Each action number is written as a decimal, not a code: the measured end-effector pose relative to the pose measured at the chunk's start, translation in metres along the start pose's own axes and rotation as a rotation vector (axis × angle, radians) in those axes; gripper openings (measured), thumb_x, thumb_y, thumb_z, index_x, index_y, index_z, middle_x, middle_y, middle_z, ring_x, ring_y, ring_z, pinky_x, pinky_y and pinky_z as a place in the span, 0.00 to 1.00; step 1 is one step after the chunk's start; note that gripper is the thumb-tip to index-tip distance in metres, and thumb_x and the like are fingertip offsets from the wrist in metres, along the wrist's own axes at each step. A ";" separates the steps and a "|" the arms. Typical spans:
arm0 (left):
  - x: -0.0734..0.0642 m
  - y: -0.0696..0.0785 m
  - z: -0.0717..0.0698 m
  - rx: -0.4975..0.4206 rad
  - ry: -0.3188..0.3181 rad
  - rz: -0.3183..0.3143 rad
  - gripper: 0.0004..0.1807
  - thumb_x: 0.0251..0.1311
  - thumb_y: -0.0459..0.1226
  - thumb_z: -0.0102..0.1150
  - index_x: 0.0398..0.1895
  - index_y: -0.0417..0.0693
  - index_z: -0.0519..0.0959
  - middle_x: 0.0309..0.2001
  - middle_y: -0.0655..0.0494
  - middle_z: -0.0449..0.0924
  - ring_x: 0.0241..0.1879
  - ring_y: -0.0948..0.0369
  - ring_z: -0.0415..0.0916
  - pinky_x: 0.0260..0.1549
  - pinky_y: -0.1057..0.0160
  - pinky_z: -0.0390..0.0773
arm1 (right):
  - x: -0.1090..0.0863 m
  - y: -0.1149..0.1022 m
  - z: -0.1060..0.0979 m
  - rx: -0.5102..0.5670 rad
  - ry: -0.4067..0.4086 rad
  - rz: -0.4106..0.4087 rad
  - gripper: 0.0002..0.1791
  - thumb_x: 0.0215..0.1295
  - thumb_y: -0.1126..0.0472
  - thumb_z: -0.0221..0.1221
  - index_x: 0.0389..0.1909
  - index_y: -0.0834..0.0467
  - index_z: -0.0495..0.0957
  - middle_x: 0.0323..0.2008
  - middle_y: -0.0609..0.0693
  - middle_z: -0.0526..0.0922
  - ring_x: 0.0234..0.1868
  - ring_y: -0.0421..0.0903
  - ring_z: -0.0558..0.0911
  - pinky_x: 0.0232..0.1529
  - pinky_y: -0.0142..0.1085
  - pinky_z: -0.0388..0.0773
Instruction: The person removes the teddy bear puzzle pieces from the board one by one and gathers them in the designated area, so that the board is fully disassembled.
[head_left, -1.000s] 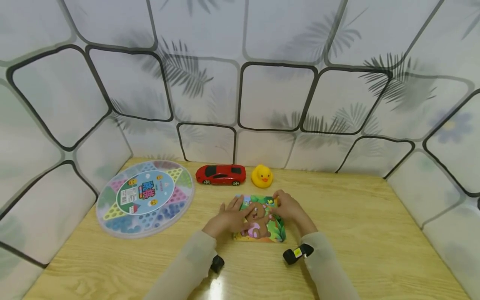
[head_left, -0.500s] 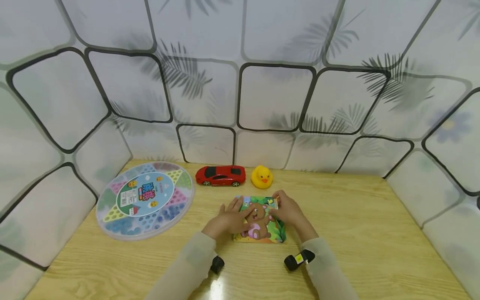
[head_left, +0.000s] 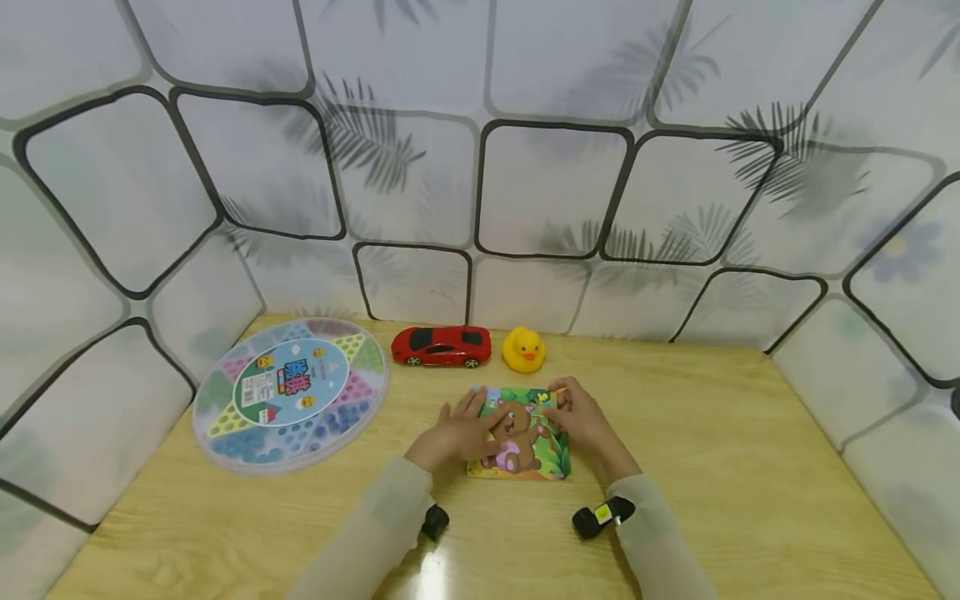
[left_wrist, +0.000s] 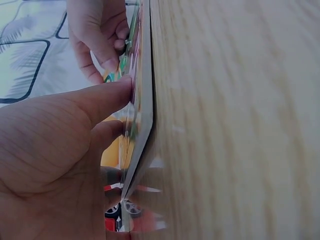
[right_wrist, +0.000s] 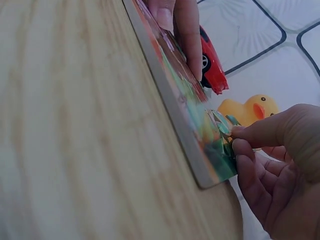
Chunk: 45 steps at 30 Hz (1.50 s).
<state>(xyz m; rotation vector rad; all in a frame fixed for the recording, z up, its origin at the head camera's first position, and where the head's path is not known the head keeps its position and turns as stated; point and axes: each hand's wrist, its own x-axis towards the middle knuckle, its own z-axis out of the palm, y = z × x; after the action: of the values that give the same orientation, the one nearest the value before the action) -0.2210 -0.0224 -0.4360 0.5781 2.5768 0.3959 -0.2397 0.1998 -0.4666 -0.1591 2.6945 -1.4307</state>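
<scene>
A flat jigsaw puzzle point(head_left: 517, 454) with a brown bear on a green background lies on the wooden table between the hands. My left hand point(head_left: 459, 435) rests on its left part, fingers spread over the bear picture. At the upper right corner, my right hand point(head_left: 587, 423) pinches a small green puzzle piece point(right_wrist: 223, 126) between thumb and forefinger. That piece stands tilted up from the board in the right wrist view. Seen edge-on in the left wrist view, the puzzle board point(left_wrist: 146, 95) has a thin grey edge, with the left thumb against its face.
Behind the puzzle stand a red toy car point(head_left: 441, 347) and a yellow rubber duck point(head_left: 523, 352). A round Chinese checkers set point(head_left: 360, 433) in clear plastic lies at the left. Patterned cloth walls point(head_left: 555, 192) enclose the table point(head_left: 720, 467) at the back and sides.
The right hand and wrist have shifted slightly right, with the pinching fingers a little further from the bear. My left hand stays in place on the puzzle.
</scene>
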 end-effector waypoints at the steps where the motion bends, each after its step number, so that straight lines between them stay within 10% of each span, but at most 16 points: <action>1: 0.000 0.000 -0.002 0.006 -0.004 -0.003 0.35 0.67 0.53 0.47 0.75 0.63 0.49 0.75 0.47 0.31 0.74 0.51 0.27 0.66 0.39 0.36 | 0.001 -0.001 -0.001 0.025 0.001 0.005 0.18 0.62 0.70 0.59 0.51 0.63 0.66 0.29 0.50 0.65 0.24 0.42 0.71 0.23 0.31 0.70; 14: 0.003 -0.001 -0.002 0.020 0.007 -0.004 0.35 0.67 0.54 0.47 0.75 0.64 0.49 0.75 0.47 0.32 0.74 0.51 0.29 0.66 0.39 0.38 | 0.004 0.003 -0.004 0.301 -0.042 0.049 0.18 0.64 0.74 0.54 0.54 0.68 0.64 0.27 0.49 0.64 0.21 0.40 0.68 0.22 0.28 0.69; 39: -0.002 0.001 -0.002 -0.001 0.017 0.000 0.36 0.66 0.55 0.48 0.74 0.63 0.51 0.75 0.47 0.34 0.74 0.50 0.31 0.66 0.39 0.38 | 0.007 0.026 -0.027 0.450 0.024 0.099 0.19 0.65 0.73 0.54 0.55 0.70 0.64 0.24 0.47 0.72 0.19 0.38 0.75 0.20 0.26 0.73; 45: 0.000 0.000 -0.001 -0.007 0.016 0.000 0.36 0.66 0.55 0.48 0.74 0.63 0.51 0.76 0.47 0.34 0.74 0.50 0.31 0.66 0.39 0.38 | 0.007 0.035 -0.044 0.344 0.064 0.094 0.19 0.65 0.71 0.55 0.56 0.70 0.65 0.24 0.45 0.73 0.21 0.37 0.76 0.21 0.27 0.74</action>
<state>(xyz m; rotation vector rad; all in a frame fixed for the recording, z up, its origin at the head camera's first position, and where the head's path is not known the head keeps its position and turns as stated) -0.2216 -0.0222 -0.4354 0.5745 2.5897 0.4106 -0.2538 0.2541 -0.4709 0.0369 2.4139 -1.8651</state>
